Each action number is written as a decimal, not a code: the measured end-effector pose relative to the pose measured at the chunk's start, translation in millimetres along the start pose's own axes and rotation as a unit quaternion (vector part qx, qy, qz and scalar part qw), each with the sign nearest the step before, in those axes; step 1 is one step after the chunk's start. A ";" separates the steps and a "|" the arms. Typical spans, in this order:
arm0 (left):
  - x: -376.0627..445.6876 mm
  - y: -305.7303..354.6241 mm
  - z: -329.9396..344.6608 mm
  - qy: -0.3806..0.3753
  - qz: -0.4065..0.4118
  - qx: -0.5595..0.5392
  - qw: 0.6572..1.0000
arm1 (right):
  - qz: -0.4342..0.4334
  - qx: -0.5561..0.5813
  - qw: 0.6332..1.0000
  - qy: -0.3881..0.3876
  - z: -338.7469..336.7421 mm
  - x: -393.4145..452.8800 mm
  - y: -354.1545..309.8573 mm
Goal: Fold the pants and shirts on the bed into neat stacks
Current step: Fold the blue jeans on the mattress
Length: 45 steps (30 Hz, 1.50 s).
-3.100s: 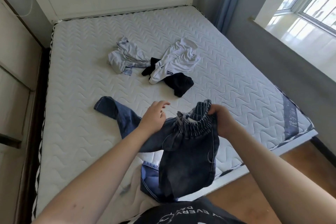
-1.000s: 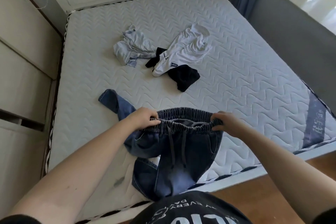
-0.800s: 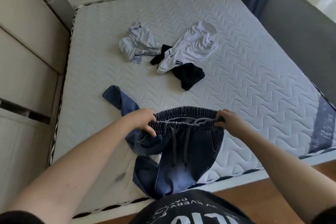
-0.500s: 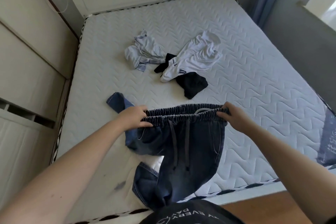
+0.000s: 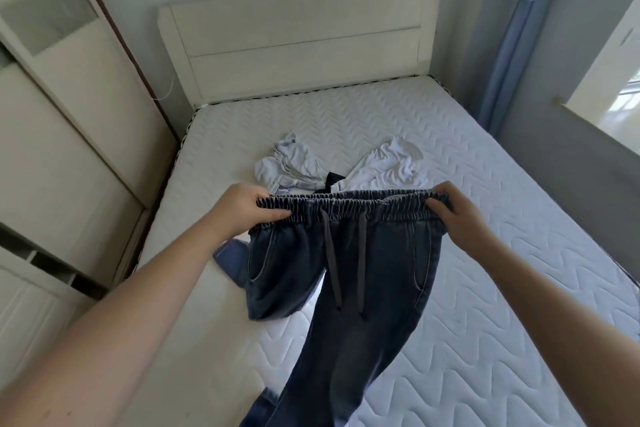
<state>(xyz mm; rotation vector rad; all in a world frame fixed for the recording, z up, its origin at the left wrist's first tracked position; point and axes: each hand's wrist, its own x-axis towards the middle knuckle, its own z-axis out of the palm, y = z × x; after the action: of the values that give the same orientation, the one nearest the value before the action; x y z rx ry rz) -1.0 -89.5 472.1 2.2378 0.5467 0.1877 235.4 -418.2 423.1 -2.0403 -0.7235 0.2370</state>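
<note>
Both arms outstretched; left hand [image 5: 242, 206] and right hand [image 5: 452, 210] raised level, fingers curled, pinching cloth.

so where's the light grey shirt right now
In the head view the light grey shirt lies crumpled mid-mattress, left of centre, just beyond the jeans waistband, beside the white garment.
</note>
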 end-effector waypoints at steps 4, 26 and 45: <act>6.4 32.0 -26.9 0.051 0.029 0.011 0.998 | -0.055 0.005 0.998 0.020 -20.2 14.9 -29.9; -18.3 224.5 -210.1 0.222 0.203 0.163 0.940 | -0.281 -0.099 0.952 0.070 -140.0 73.8 -236.8; -46.6 235.3 -220.6 0.169 0.192 -0.039 0.966 | -0.218 0.179 0.958 0.050 -167.2 52.7 -289.1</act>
<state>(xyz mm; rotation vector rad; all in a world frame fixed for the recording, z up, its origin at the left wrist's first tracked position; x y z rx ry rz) -34.2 -96.4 796.2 2.2262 0.2678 0.7860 234.9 -392.1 760.3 -1.4969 -0.9689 0.0054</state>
